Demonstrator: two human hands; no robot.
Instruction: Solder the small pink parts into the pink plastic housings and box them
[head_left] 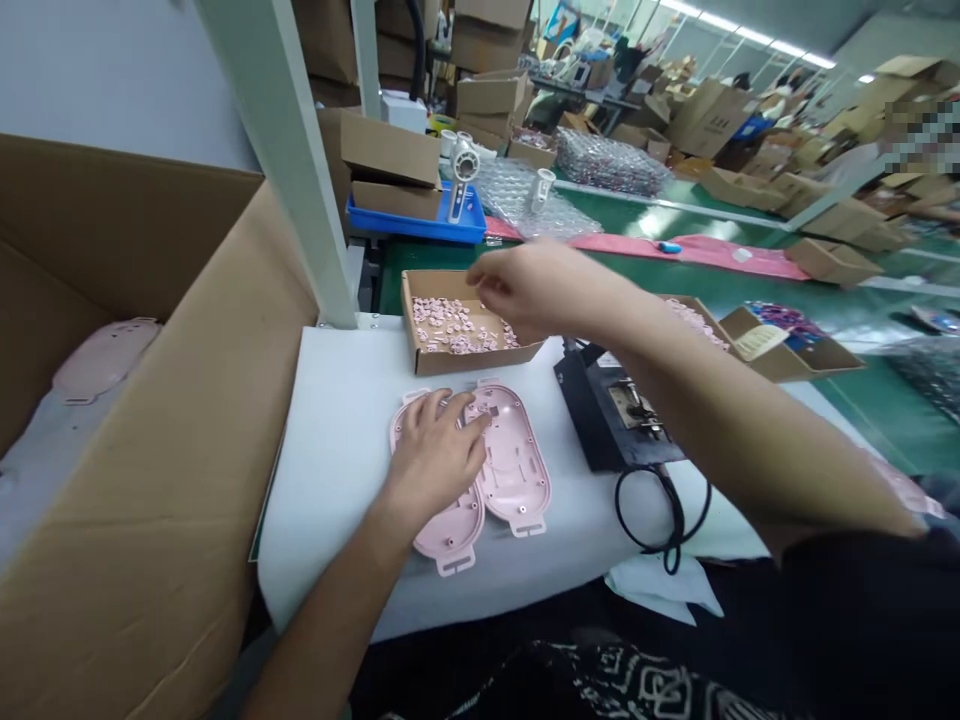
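My left hand (431,460) lies with its fingers spread over a pair of pink plastic oval shell halves, the left shell (448,535) and the right shell (517,480), which lie side by side with their hollow sides up. My right hand (525,290) hangs just above a low cardboard tray (469,363) heaped with small pink pieces (454,325). Its fingertips are close to the pieces, and I cannot tell whether they pinch one.
A white foam pad (337,470) lies under the shells. A black machine (604,420) with a looped cable (660,520) stands to the right. A large open carton (150,400) at left holds a pink shell (105,358). Behind are a blue tray (416,222), bubble wrap (607,160) and stacked boxes.
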